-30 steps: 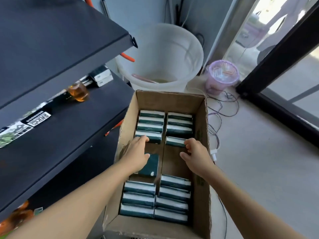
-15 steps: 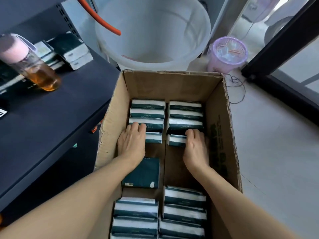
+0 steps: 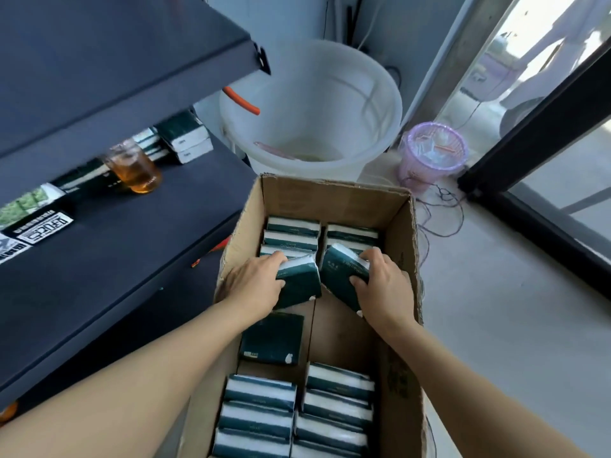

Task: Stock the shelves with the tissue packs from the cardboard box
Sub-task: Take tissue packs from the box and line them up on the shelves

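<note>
An open cardboard box (image 3: 334, 196) stands on the floor beside the dark shelves (image 3: 115, 259). Dark green and white tissue packs stand in rows at its far end (image 3: 292, 231) and near end (image 3: 261, 411); one pack (image 3: 272, 338) lies flat in the middle gap. My left hand (image 3: 253, 284) grips a tilted tissue pack (image 3: 299, 285) lifted above the gap. My right hand (image 3: 385, 287) grips another tilted pack (image 3: 342, 276) beside it. Several tissue packs (image 3: 185, 137) lie on the middle shelf at the back.
A bottle of amber liquid (image 3: 135, 168) stands on the middle shelf, with labelled items (image 3: 43, 226) to its left. A large white bucket (image 3: 310, 104) and a small purple basket (image 3: 433, 153) stand behind the box. Cables trail on the floor by a dark door frame (image 3: 529, 153).
Both hands were pressed on packs in the far rows; each has now pulled one pack up out of its row and tilted it. The view has lifted back toward the shelves.
</note>
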